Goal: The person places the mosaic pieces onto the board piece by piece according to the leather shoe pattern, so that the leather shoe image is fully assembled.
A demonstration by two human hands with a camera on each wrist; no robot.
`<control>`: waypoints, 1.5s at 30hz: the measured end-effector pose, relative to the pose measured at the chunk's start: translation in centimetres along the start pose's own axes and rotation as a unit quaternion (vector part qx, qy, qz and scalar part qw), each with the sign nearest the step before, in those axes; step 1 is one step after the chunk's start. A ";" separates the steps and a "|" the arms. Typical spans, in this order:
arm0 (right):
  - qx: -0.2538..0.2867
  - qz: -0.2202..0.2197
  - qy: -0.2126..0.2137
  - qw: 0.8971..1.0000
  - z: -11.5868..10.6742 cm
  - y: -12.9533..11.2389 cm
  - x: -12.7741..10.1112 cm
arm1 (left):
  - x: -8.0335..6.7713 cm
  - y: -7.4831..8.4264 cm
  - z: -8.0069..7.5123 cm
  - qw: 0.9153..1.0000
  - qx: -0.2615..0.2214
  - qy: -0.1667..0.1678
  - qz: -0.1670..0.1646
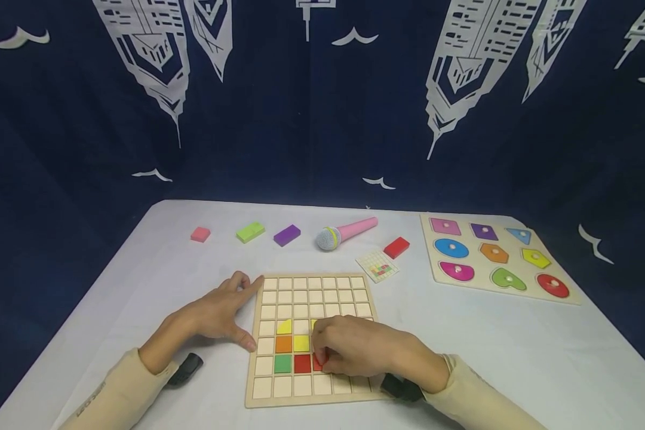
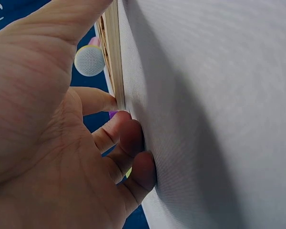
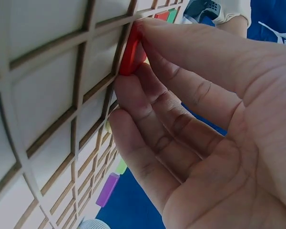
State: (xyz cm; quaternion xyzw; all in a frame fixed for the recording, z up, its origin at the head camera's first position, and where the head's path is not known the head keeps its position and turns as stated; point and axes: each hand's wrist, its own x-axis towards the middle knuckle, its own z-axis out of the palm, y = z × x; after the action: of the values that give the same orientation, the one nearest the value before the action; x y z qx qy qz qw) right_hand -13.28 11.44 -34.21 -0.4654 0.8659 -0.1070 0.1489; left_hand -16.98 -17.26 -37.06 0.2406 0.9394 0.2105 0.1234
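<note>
Head view: right hand pinches red tile; left hand flat, fingers straight, steadying grid board; five tiles seated.

- The grid board looks like pale unfinished wood, matt, with darker cut lines between its squares.
- The red tile pinched in the fingers of the right hand has a smooth, painted, slightly satiny face.
- The tabletop is covered in white cloth, matt and finely woven.
- The microphone has a smooth pink plastic handle and a mesh head.
- The backdrop is dark printed cloth.
</note>
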 end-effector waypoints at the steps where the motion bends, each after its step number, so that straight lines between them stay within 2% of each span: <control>1: -0.001 0.000 0.001 1.000 0.0 -0.1 0.0 | 0.0 0.0 0.0 1.000 0.000 0.000 0.000; 13: 0.006 -0.004 0.001 1.000 0.0 0.3 -1.0 | 0.2 0.4 0.0 1.000 0.001 -0.004 -0.008; 22: 0.035 0.008 0.012 0.999 -0.4 1.3 -3.0 | 0.4 0.1 0.0 1.000 0.003 -0.004 -0.006; 34: 0.048 0.057 0.033 0.997 -0.4 3.4 -6.1 | 0.2 0.3 -0.1 1.000 -0.004 -0.003 0.000; 45: 0.073 0.095 0.036 0.992 -0.2 4.6 -8.6 | 0.1 0.1 0.1 1.000 -0.003 -0.002 -0.003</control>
State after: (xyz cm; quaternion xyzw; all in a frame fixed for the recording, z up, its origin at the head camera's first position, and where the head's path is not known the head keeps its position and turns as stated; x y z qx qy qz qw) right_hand -12.39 21.20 -34.18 -0.3648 0.9007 -0.1722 0.1613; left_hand -17.01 -17.09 -37.07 0.2376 0.9394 0.2120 0.1270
